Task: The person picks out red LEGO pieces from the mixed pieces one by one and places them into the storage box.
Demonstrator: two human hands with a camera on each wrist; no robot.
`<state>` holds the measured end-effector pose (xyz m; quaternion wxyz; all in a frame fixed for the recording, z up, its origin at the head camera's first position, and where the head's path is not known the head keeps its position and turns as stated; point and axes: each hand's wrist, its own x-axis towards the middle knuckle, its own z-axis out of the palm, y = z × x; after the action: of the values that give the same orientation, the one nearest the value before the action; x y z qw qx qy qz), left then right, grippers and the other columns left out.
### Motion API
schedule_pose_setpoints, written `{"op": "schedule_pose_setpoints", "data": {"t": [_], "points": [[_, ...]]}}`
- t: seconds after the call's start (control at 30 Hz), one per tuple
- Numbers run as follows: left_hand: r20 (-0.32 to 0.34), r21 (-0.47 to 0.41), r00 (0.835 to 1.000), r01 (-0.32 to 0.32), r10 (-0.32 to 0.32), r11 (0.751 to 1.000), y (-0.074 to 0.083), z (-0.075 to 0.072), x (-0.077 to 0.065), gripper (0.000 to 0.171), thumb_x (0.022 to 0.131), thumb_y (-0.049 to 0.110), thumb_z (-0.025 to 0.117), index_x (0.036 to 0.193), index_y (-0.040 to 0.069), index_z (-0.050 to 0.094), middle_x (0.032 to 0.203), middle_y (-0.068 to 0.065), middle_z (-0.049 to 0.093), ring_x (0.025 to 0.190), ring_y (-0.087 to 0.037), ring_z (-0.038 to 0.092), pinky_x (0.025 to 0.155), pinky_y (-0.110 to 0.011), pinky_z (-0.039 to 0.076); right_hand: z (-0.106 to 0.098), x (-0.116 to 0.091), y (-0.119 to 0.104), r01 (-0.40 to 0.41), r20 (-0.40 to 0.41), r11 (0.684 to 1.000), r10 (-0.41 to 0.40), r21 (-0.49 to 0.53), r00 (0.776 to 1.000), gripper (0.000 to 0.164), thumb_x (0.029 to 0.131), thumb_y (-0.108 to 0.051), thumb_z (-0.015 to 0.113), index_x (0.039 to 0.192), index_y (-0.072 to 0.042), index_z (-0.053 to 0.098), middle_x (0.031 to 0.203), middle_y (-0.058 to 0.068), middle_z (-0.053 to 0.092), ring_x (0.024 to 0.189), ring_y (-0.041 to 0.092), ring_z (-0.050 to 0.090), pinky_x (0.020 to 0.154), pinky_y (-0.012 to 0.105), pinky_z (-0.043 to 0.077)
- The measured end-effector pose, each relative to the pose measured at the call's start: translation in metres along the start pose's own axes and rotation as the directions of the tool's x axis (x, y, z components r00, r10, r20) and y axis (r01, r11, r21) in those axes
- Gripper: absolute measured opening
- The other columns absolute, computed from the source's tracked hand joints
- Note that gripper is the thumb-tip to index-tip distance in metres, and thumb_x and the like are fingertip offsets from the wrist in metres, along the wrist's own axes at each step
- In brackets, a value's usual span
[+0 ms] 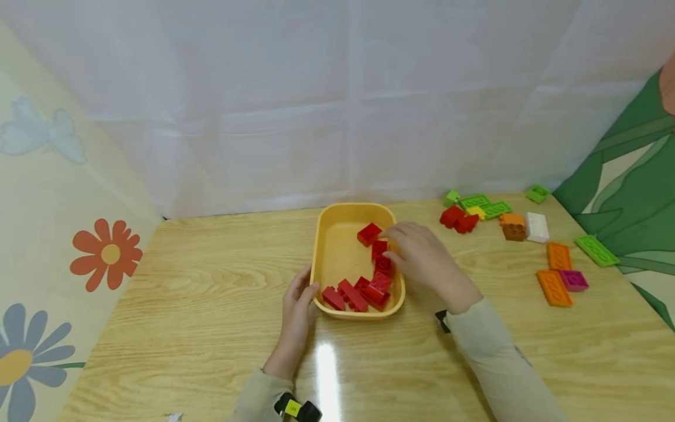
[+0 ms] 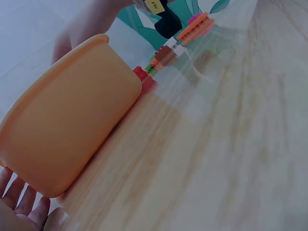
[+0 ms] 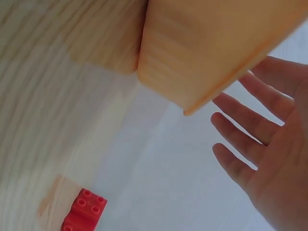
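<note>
A yellow plastic bin [image 1: 337,243] stands on the table with several red toy bricks [image 1: 352,295] inside, mostly along its right and near sides. My left hand [image 1: 297,308] grips the bin's left wall near the front corner, thumb at the rim. In the left wrist view, the left hand's fingers [image 2: 26,197] lie against the bin's outer wall [image 2: 72,115]. My right hand [image 1: 422,255] reaches over the right rim above the red bricks. In the right wrist view, the right hand [image 3: 281,139] has its fingers spread beside the rim, with no brick visible in it; some fingertips are hidden.
Red bricks [image 1: 459,220] lie right of the bin, near green plates [image 1: 474,202] and a yellow piece [image 1: 476,212]. Farther right are a brown brick [image 1: 514,231], a white brick [image 1: 537,227], orange plates [image 1: 555,288] and a magenta brick [image 1: 574,280]. A white cloth [image 1: 253,129] hangs behind.
</note>
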<state>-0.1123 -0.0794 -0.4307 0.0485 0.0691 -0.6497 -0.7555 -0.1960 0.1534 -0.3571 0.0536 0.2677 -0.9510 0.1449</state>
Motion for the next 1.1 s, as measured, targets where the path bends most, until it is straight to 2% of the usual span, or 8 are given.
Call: {"op": "schedule_pose_setpoints", "data": {"t": [0.17,0.43,0.77,0.97,1.1], "points": [[-0.006,0.005,1.0,-0.01,0.01,1.0,0.0,0.0,-0.001,0.044,0.092,0.012,0.05,0.136,0.004,0.047,0.144,-0.015,0.047,0.129,-0.023,0.044,0.112,-0.046,0.033,-0.004,-0.001,0.009,-0.009,-0.032,1.0,0.009,0.017,0.999,0.039,0.087,-0.022,0.063,0.121,-0.005,0.06,0.124,0.019,0.064,0.117,0.036,0.051,0.102,0.058,0.042],[-0.005,0.022,1.0,-0.011,0.012,1.0,0.0,0.0,-0.001,0.045,0.093,0.011,0.049,0.137,0.003,0.046,0.145,-0.017,0.047,0.128,-0.024,0.045,0.111,-0.048,0.034,-0.011,-0.003,0.025,-0.079,-0.052,0.995,0.081,0.056,0.995,0.039,0.087,-0.022,0.063,0.123,-0.006,0.059,0.127,0.019,0.062,0.118,0.037,0.051,0.101,0.059,0.042],[-0.009,0.01,1.0,-0.007,0.007,1.0,0.0,0.0,-0.002,0.044,0.093,0.011,0.049,0.137,0.005,0.047,0.145,-0.016,0.047,0.129,-0.023,0.044,0.112,-0.047,0.034,-0.015,-0.007,0.044,-0.141,-0.049,0.989,0.143,0.045,0.989,0.04,0.089,-0.021,0.061,0.125,-0.005,0.057,0.129,0.023,0.059,0.118,0.041,0.049,0.099,0.061,0.041],[-0.007,0.018,1.0,-0.016,0.016,1.0,-0.001,0.0,-0.001,0.044,0.093,0.01,0.049,0.137,0.004,0.047,0.144,-0.017,0.047,0.128,-0.024,0.045,0.111,-0.048,0.034,-0.018,-0.01,0.057,-0.176,-0.075,0.984,0.177,0.027,0.981,0.04,0.087,-0.02,0.062,0.123,-0.004,0.058,0.127,0.024,0.061,0.114,0.042,0.051,0.096,0.061,0.043],[-0.009,0.011,1.0,-0.019,0.019,1.0,-0.001,0.001,0.0,0.044,0.093,0.008,0.048,0.136,0.003,0.047,0.144,-0.017,0.048,0.128,-0.024,0.045,0.111,-0.048,0.034,-0.021,-0.013,0.065,-0.204,-0.061,0.978,0.206,0.036,0.977,0.04,0.089,-0.02,0.059,0.125,-0.003,0.056,0.126,0.026,0.059,0.111,0.043,0.052,0.094,0.061,0.044]]}}
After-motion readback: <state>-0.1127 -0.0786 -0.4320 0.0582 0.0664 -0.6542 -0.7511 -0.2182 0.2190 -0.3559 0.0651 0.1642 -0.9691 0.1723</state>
